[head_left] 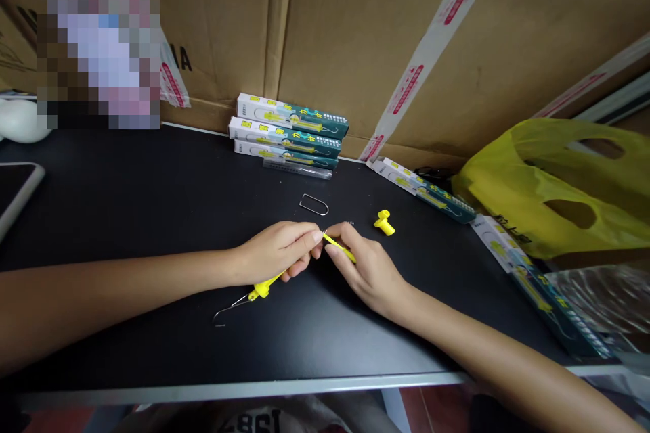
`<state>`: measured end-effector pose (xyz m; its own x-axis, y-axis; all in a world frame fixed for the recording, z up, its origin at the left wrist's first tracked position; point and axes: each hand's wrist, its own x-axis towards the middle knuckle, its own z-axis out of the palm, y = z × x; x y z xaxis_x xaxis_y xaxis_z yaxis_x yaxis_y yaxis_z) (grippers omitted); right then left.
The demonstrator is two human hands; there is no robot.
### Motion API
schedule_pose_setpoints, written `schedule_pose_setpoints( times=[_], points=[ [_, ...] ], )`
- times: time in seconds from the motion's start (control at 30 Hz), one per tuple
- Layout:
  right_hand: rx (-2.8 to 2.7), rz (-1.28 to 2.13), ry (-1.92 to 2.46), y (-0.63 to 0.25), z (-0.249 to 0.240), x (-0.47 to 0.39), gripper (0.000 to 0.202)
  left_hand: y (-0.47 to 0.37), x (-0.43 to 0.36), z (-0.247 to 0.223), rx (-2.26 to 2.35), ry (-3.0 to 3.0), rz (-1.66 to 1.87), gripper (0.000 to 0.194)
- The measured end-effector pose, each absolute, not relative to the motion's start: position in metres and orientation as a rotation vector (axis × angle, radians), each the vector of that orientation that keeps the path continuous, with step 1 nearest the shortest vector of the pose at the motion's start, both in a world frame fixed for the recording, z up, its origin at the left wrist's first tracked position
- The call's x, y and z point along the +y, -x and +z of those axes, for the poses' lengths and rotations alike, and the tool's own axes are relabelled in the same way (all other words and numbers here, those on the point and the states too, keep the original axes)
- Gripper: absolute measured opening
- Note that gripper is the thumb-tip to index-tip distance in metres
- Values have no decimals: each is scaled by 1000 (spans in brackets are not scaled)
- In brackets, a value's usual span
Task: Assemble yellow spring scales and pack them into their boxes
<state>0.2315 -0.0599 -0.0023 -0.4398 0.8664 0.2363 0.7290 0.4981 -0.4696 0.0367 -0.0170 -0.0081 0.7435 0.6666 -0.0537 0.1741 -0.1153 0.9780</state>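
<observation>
My left hand [282, 250] is closed around a yellow spring scale part [261, 287], whose wire hook [223, 312] sticks out toward the lower left. Between the fingers of my right hand [368, 267] lies a thin yellow strip [339, 247]. The fingertips of both hands meet near the strip's upper end, where a bit of metal shows; whether the two yellow parts are joined is hidden. Just beyond the hands, a U-shaped wire loop [315, 204] rests on the black table. A loose yellow cap [384, 222] lies right of it, and a small spring [350, 222] is partly visible behind my right hand.
Printed spring scale boxes [289, 128] are stacked at the back, with a clear plastic tube [297, 168] before them. More boxes [424, 189] line the right side beside a yellow plastic bag [548, 183]. Cardboard [355, 34] walls the back. A white-edged device [25, 196] sits left.
</observation>
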Motion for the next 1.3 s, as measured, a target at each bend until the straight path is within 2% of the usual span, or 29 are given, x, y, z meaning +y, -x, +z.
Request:
schedule_pose_setpoints(
  times=[0.1,0.23,0.57,0.67,0.83,1.0,1.13,1.3],
  points=[
    [-2198,704,1297,-231,2,-60,25,-36,-17,-6,671,-1648,465,34],
    [-2068,928,1206,-231,4,-59,23,-35,-18,-3,647,-1637,455,33],
    [-2106,1064,1133,-237,4,-55,27,-33,-18,-3,576,-1706,431,37],
    [-2171,945,1140,-239,5,-54,26,-33,-16,-3,563,-1714,392,37],
    [-2323,480,1187,-245,5,-50,21,-34,-12,-1,567,-1624,275,38],
    [-2387,82,1038,-254,4,-42,15,-35,-9,3,557,-1543,217,38],
    [-2407,-53,948,-261,7,-38,16,-35,-7,4,531,-1534,195,36],
    [-2374,-67,949,-264,8,-36,19,-34,-7,4,532,-1553,197,37]
  ],
)
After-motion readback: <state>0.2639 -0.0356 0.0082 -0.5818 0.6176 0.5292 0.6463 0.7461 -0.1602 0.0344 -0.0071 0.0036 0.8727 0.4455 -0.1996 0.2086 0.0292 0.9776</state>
